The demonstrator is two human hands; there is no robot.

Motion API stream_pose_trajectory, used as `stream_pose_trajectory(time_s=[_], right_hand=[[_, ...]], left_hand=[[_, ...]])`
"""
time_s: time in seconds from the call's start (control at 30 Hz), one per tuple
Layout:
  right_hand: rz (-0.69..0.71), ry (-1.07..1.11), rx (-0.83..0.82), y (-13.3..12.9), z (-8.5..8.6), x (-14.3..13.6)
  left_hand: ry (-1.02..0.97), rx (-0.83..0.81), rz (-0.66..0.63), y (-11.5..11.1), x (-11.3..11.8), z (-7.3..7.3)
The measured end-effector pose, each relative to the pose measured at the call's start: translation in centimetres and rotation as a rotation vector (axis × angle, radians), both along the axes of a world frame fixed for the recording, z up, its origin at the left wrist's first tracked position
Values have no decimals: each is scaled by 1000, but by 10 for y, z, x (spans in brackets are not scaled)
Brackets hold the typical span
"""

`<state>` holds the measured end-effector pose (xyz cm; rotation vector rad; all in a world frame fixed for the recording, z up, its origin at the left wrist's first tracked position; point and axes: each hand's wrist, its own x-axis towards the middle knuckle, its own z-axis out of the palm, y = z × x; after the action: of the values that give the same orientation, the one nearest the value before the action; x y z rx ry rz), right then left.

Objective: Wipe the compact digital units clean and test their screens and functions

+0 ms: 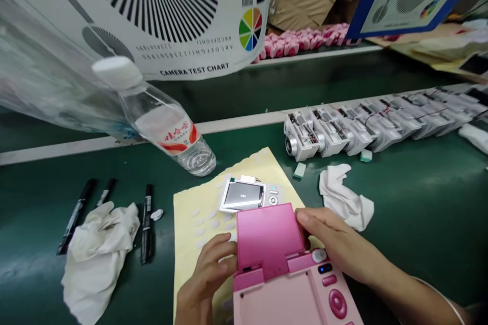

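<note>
A pink camera (282, 297) with its screen panel (269, 238) flipped up is close in front of me. Along its right side are an oval button pad, smaller buttons and a lit blue light. My right hand (335, 244) grips the panel's right edge, thumb at the upper corner. At the left edge, my left hand (208, 274) has its fingers curled against the camera. Just beyond the panel, a white camera (244, 195) with a lit screen lies on a yellow sheet (186, 208) dotted with small pale oval stickers.
A water bottle (168, 127) stands at the back left. Black markers (147, 228) and a crumpled white cloth (101, 259) lie left; another cloth (345, 198) lies right. Opened white camera bodies (303, 137) line the back right. A test chart (171, 20) hangs behind.
</note>
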<state>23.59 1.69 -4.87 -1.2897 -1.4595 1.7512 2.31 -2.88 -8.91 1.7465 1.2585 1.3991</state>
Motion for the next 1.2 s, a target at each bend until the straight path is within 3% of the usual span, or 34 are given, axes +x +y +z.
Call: stream_pose_trajectory(time_s=[0.13,0.3,0.47,0.63,0.8,1.03,1.2], right_hand=[[-50,34,44,7,-8,-1],[-131,36,65,15,-19,0],[-253,-10,146,28,-22,9],[-394,-37,225,51,-19,41],[-535,-120,255,68,-7,106],[-803,-326,264,82,-15,202],[-1028,-490,303,92,-26,252]], left_hand=[[-76,35,-92,7,-9,-15],[41,84,-141,14,-15,-31],[325,254,-180,27,12,-16],[483,271,-153,53,66,13],[404,16,-205,80,145,23],[397,66,-388,121,256,10],[389,104,-486,149,309,-9]])
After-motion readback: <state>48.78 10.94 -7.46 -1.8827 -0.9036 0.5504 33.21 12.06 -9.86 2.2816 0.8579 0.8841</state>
